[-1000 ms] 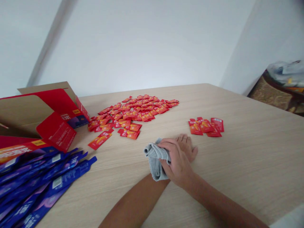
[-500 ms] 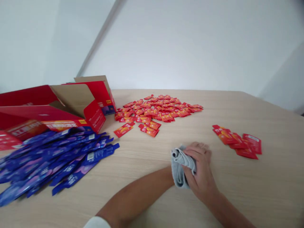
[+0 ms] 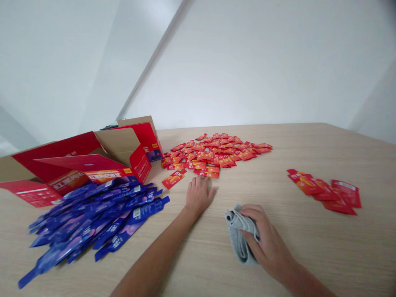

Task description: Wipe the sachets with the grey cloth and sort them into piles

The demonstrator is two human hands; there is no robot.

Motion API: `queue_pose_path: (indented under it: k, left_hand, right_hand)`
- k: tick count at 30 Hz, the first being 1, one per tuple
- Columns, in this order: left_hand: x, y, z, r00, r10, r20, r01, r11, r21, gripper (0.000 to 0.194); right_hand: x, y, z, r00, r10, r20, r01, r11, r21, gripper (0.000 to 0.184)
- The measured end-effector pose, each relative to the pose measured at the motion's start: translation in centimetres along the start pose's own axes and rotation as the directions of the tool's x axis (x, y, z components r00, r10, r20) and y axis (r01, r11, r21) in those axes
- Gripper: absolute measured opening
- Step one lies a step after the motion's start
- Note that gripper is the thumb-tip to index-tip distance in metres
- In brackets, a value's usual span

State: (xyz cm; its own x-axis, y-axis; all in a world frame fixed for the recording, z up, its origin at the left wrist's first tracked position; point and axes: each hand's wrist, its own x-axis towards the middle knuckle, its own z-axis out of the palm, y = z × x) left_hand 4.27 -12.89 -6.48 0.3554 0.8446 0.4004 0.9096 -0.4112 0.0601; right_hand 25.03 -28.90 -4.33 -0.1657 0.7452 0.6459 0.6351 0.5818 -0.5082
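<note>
My right hand (image 3: 262,237) grips a folded grey cloth (image 3: 241,235), thumb on the near side, resting it on the table. Farther forward and to the left, my left hand (image 3: 199,196) lies palm down with its thumb apart. Its fingertips touch, or come right up to, small red-orange sachets (image 3: 213,170) at the front edge of a heap of the same packets (image 3: 216,149). Just left of these fingers, one more red sachet (image 3: 173,179) lies by itself.
Long blue pouches (image 3: 99,222) lie piled at the left. Behind them stands an open red carton (image 3: 140,165) with raised flaps, and another red box (image 3: 151,140) is farther back. Several red sachets (image 3: 328,194) overlap on the right side of the wooden table (image 3: 297,255).
My left hand has come out from behind the cloth and reached forward-left to the heap. Sachets in front of it now sit closer against it. My right hand still holds the cloth.
</note>
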Motion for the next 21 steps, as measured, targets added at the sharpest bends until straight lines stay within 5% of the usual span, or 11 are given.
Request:
queue_pose_path:
  k: [11, 21]
  left_hand:
    - [3.0, -0.3, 3.4, 0.999, -0.033, 0.035, 0.036, 0.995, -0.089, 0.062]
    - [3.8, 0.3, 3.0, 0.995, -0.104, -0.009, 0.104, 0.994, -0.045, 0.041]
  right_hand:
    - [0.2, 0.7, -0.1, 0.997, 0.071, 0.001, -0.071, 0.997, -0.004, 0.029]
    - [0.1, 1.0, -0.1, 0.996, 0.080, 0.043, -0.080, 0.997, 0.000, 0.031]
